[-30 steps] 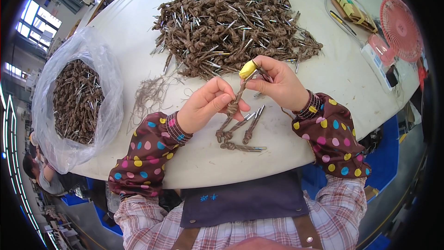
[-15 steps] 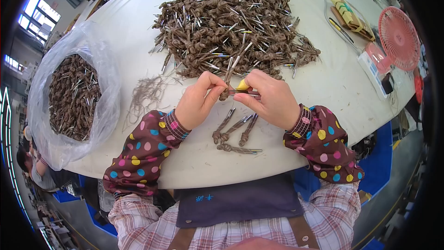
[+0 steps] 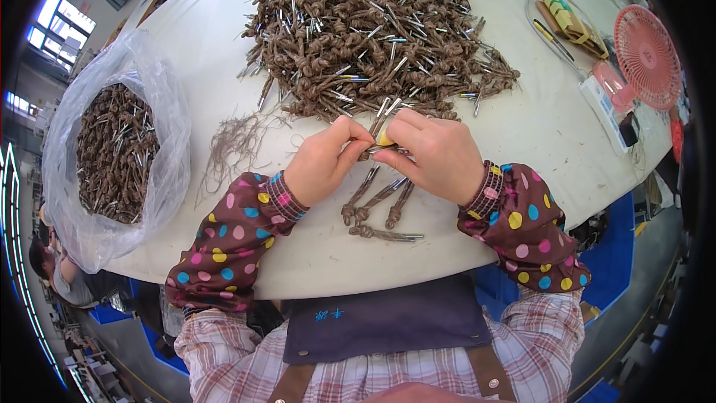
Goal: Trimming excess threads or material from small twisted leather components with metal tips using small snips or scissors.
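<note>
My left hand [image 3: 322, 160] pinches a knotted brown cord [image 3: 379, 121] between thumb and index finger. Its metal-tipped ends point up and away; the knot is mostly behind my fingers. Closed round what look like small thread snips with a yellow part [image 3: 385, 138], my right hand [image 3: 441, 155] meets the left at the cord. The blades are largely hidden by my fingers. Just below my hands lie several knotted cords [image 3: 382, 234] with metal tips. A big heap of such cords [image 3: 373, 37] spreads over the table beyond them.
To the left, a clear plastic bag [image 3: 173, 130] stands full of knotted cords. Loose thread scraps [image 3: 233, 142] lie between it and my left hand. On the right of the white table [image 3: 507, 172] are a pink fan [image 3: 646, 56], a power strip [image 3: 605, 118] and a wrapped bundle [image 3: 568, 16].
The cord and the snips have shifted slightly, and my right fingers now cover more of the blades. Both hands stay close together at the cord.
</note>
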Tool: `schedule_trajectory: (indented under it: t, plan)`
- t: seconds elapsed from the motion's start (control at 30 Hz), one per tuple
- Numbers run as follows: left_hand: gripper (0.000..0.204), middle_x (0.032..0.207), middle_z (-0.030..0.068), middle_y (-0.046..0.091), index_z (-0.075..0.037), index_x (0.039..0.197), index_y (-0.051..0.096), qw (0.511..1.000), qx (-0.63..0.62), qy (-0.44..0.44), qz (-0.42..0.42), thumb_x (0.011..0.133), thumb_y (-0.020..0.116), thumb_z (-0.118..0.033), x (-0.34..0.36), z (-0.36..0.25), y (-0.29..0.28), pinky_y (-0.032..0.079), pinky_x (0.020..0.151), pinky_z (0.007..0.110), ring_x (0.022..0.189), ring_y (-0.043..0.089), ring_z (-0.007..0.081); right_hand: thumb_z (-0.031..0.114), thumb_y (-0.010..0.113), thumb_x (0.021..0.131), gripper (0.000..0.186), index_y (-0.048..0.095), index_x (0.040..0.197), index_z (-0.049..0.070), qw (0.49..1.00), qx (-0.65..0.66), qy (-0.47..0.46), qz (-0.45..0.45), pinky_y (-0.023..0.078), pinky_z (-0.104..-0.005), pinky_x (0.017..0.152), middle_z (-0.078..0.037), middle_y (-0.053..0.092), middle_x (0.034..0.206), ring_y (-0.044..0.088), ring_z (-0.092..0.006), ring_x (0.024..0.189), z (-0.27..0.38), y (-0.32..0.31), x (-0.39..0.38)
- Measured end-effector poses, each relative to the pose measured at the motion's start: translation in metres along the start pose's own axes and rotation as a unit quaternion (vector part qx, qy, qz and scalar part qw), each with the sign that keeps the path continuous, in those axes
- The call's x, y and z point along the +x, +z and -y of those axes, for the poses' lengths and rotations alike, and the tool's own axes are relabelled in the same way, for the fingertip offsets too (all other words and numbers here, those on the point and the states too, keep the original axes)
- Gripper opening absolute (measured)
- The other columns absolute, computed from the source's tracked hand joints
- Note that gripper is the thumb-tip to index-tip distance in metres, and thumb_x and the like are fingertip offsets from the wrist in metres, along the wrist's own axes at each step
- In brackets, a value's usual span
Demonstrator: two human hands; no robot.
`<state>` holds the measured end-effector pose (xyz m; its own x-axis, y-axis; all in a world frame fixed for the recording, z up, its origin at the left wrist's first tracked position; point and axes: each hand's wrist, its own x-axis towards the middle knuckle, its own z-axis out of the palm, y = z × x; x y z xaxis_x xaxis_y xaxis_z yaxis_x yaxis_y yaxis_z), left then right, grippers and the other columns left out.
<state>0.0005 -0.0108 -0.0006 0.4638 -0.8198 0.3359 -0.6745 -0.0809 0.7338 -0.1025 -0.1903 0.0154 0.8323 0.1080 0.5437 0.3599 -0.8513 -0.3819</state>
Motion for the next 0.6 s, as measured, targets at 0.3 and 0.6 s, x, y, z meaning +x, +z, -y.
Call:
schedule_trajectory:
  t: [0.3,0.6]
  plan:
    - [0.006,0.089,0.0072,0.062,-0.002,0.100,0.044,0.989,-0.128,-0.066,0.042,0.099,0.041,-0.007,0.002,-0.004,-0.009,0.046,0.071,0.023,0.078,0.057,0.0085,0.020,0.075,0.077,0.030,0.061,0.095,0.002,0.976,0.160,0.090,-0.120,0.041,-0.0237,0.054,-0.001,0.055,0.080,0.046,-0.0104,0.057,-0.008,-0.010,0.011]
    - [0.024,0.105,0.0097,0.062,0.000,0.115,0.050,0.980,-0.151,-0.110,-0.073,0.100,0.041,-0.016,0.012,0.014,-0.028,0.044,0.089,0.027,0.095,0.057,0.0146,0.014,0.073,0.081,0.017,0.062,0.090,0.003,0.913,0.325,0.244,0.037,0.029,-0.0186,0.051,0.008,0.051,0.068,0.035,-0.0003,0.058,-0.019,-0.007,0.008]
